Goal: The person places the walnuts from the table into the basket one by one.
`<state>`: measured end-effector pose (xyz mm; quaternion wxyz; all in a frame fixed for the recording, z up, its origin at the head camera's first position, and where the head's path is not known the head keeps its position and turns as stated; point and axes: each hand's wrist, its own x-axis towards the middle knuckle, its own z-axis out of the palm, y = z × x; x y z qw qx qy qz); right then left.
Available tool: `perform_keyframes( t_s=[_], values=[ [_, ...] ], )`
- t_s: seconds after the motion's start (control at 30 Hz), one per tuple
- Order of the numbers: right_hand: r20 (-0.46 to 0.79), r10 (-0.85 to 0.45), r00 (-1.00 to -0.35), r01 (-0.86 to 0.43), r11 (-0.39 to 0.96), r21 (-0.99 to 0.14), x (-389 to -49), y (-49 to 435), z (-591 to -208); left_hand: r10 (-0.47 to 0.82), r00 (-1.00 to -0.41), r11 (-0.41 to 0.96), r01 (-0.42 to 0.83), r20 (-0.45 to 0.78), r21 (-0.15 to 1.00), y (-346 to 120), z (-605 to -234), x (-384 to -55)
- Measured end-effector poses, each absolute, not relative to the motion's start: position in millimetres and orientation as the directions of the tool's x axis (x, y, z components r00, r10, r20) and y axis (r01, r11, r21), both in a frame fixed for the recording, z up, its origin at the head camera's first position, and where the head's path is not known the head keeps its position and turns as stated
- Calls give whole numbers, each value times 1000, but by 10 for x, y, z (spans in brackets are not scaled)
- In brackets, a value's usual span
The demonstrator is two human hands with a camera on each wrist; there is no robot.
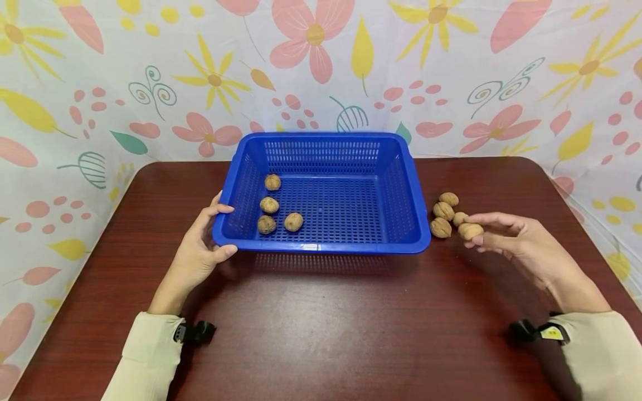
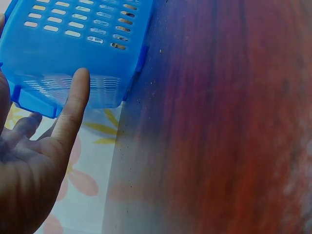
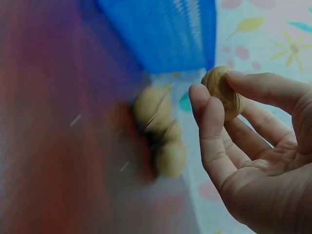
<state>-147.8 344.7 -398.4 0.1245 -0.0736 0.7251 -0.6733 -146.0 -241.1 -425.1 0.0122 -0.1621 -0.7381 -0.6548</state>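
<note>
A blue plastic basket [image 1: 321,247] with slotted walls stands on the table, several walnuts [image 1: 269,205] lying in its left part. At its near left corner my left hand [image 1: 198,250] holds the rim, thumb at the front and fingers over the left side. The left wrist view shows one finger [image 2: 73,109] stretched beside the basket's outer wall [image 2: 58,56]. My right hand [image 1: 526,250] pinches a walnut [image 3: 222,92] between thumb and fingertips, right of the basket. Close by, several more walnuts [image 1: 443,211] form a small group on the table.
The dark red-brown wooden table [image 1: 321,323] has rounded far corners. Behind it hangs a white cloth [image 1: 321,100] printed with flowers and leaves. A black strap [image 1: 193,332] is on the left wrist, another [image 1: 536,332] on the right.
</note>
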Motion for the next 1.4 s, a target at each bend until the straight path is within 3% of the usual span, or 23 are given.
perform_keyframes(
  t_s=[0.2, 0.37, 0.73, 1.1, 1.4],
  values=[
    [-19, -266, -964, 0, 74, -997, -1606, 3177, -3629, 219, -950, 98, 249, 223, 964, -2416, -4257, -1463],
    [35, -344, -938, -46, 23, -999, -1793, 2871, -3355, 222, -949, 99, 251, 224, 963, -2425, -4265, -1466],
    [15, -510, -860, -10, -14, -1000, -2372, 2088, -2923, 221, -949, 97, 251, 225, 963, -2428, -4265, -1458],
    [-76, -504, -860, 123, -62, -990, -2870, 1292, -3107, 221, -950, 93, 247, 222, 964, -2410, -4258, -1456],
    [-176, -521, -835, 218, -20, -976, -3082, 909, -3301, 231, -943, 70, 261, 238, 963, -2415, -4244, -1468]
  ],
)
